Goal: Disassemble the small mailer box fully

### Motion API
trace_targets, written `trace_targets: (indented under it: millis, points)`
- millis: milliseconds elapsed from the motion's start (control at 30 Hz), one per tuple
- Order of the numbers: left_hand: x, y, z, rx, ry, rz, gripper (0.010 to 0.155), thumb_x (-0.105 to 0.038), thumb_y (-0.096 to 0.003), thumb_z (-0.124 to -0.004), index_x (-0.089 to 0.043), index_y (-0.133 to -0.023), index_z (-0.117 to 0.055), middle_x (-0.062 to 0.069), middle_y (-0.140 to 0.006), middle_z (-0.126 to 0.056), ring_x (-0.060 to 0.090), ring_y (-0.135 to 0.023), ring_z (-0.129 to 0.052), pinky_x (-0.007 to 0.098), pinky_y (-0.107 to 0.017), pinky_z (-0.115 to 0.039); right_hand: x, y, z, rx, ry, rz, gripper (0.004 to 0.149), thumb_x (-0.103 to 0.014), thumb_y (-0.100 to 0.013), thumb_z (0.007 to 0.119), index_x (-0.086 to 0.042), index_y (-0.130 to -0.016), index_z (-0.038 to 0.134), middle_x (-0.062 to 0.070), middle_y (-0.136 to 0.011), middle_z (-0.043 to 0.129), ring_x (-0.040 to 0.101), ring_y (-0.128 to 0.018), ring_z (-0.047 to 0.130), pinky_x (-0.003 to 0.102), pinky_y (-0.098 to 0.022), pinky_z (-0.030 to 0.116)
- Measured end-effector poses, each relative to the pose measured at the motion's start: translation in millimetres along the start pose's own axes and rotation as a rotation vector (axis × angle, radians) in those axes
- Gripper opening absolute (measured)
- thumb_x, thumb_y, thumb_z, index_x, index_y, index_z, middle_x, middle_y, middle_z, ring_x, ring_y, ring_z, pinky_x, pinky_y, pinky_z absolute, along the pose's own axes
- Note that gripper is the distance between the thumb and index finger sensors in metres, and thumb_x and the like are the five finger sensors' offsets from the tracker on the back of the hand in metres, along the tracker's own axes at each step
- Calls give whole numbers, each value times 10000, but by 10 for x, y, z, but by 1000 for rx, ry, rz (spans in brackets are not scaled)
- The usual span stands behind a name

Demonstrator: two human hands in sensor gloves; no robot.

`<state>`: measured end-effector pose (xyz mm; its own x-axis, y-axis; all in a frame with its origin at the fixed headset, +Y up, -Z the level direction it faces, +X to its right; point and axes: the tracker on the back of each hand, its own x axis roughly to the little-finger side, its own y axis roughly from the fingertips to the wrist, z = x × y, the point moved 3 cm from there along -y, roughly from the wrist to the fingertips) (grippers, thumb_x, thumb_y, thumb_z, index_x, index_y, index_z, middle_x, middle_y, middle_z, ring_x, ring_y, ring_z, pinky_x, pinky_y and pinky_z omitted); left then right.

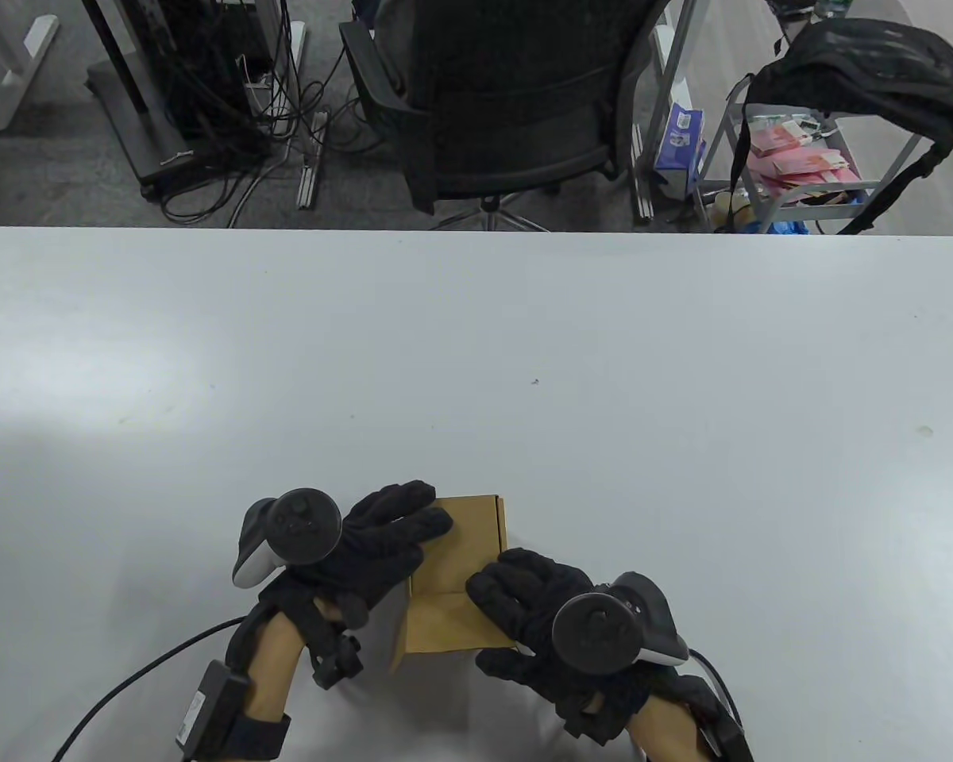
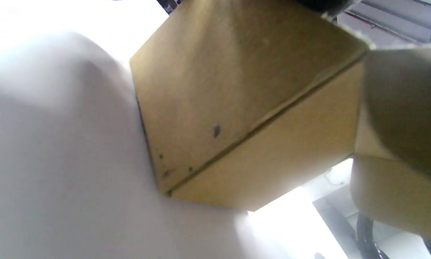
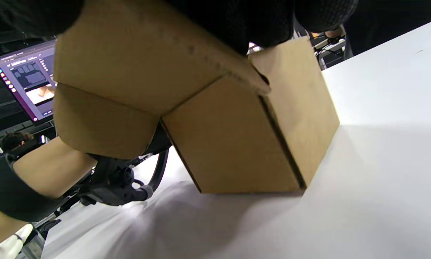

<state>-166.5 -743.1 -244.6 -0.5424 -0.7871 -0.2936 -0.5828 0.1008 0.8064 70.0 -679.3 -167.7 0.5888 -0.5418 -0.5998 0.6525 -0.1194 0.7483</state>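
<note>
Brown cardboard is what both gloved hands are busy with — the small mailer box [image 1: 457,583] stands near the table's near edge, a little left of its middle, tipped so that one bottom corner rests on the white table [image 1: 476,365] in the right wrist view. The right hand [image 1: 552,627] lies over the box's near right corner, fingers [image 1: 500,591] curled down onto the top panel and the thumb below at the near side, so it grips the cardboard there. The left hand [image 1: 365,548] rests on the far left part of the top, fingers spread flat across it and reaching toward the far edge; its thumb side is hidden, so I cannot tell whether it pinches anything. A flap [image 3: 103,118] hangs bent down off the box on the side toward the person (plainest from the right wrist view), with a seam running along the wall in the left wrist view. Cables trail from both wrists off the near edge. Beyond the far edge stand a black office chair [image 1: 508,95], a tangle of wires [image 1: 230,103] at the left and — at the right — a metal cart [image 1: 802,159] with pink packets under a black backpack [image 1: 866,63].
</note>
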Motion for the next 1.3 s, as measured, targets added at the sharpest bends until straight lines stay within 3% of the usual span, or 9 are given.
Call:
trace_targets:
  millis: [300, 400, 533, 633, 733, 867, 1000, 1100, 1300]
  points:
    - [-5, 1, -5, -9, 21, -3, 532, -455, -497, -661, -453, -1028, -618, -223, -1175, -346, 297, -1136, -281, 605, -766, -443, 240, 174, -318, 210, 165, 172, 676, -435, -402, 734, -323, -981, 402, 14, -1115, 246, 370, -1054, 351, 593, -764, 358]
    - [-10, 8, -9, -17, 27, -5, 533, -452, -496, -663, -448, -1027, -626, -222, -1175, -349, 300, -1135, -287, 606, -764, -445, 158, 215, -330, 315, 329, 189, 727, -408, -403, 755, -407, -978, 312, -64, -1093, 27, 311, -1078, 197, 558, -797, 268]
    - [-14, 15, -13, -20, 17, -5, 533, -451, -496, -661, -448, -1028, -623, -219, -1175, -348, 299, -1135, -283, 606, -764, -444, -137, 171, -173, 399, 676, 156, 754, -393, -408, 751, -484, -958, 242, -98, -1056, -75, 273, -1075, 118, 541, -804, 224]
    - [-32, 26, -31, -28, 2, -3, 534, -448, -499, -659, -443, -1031, -617, -213, -1177, -345, 301, -1135, -272, 606, -766, -437, -406, 54, 12, 432, 926, 121, 742, -381, -407, 746, -472, -960, 259, -76, -1076, -15, 290, -1073, 180, 547, -794, 283]
    - [-51, 38, -49, -40, -9, 1, 538, -444, -502, -653, -436, -1038, -603, -202, -1179, -332, 305, -1133, -257, 609, -767, -426, -606, -96, 195, 418, 1010, 62, 712, -362, -407, 747, -451, -963, 311, -65, -1113, 135, 291, -1075, 305, 551, -782, 362]
    - [-60, 42, -67, -41, -23, 0, 541, -448, -506, -643, -438, -1043, -586, -195, -1183, -314, 309, -1131, -243, 612, -767, -415, -735, -355, 391, 323, 872, 29, 698, -429, -393, 746, -425, -970, 354, -44, -1104, 324, 269, -1048, 428, 573, -769, 398]
    - [-78, 48, -84, -41, -58, -6, 550, -461, -506, -633, -440, -1051, -568, -197, -1186, -301, 318, -1130, -244, 615, -766, -412, -724, -443, 291, 461, 649, 87, 786, -644, -314, 694, -404, -990, 372, -34, -1000, 418, 266, -921, 517, 523, -745, 417]
    - [-65, 49, -69, -43, -77, -1, 555, -478, -500, -631, -455, -1050, -563, -214, -1185, -313, 313, -1131, -251, 611, -764, -419, -659, -510, 284, 461, 582, 124, 753, -664, -295, 694, -419, -969, 466, -41, -923, 479, 230, -829, 575, 500, -710, 455]
    - [-28, 49, -29, -49, -83, -10, 580, -504, -492, -637, -447, -1061, -544, -223, -1186, -304, 314, -1134, -256, 612, -765, -418, -706, -460, 186, 577, 565, 119, 728, -715, -255, 708, -393, -903, 630, -56, -698, 678, 183, -502, 718, 458, -457, 623]
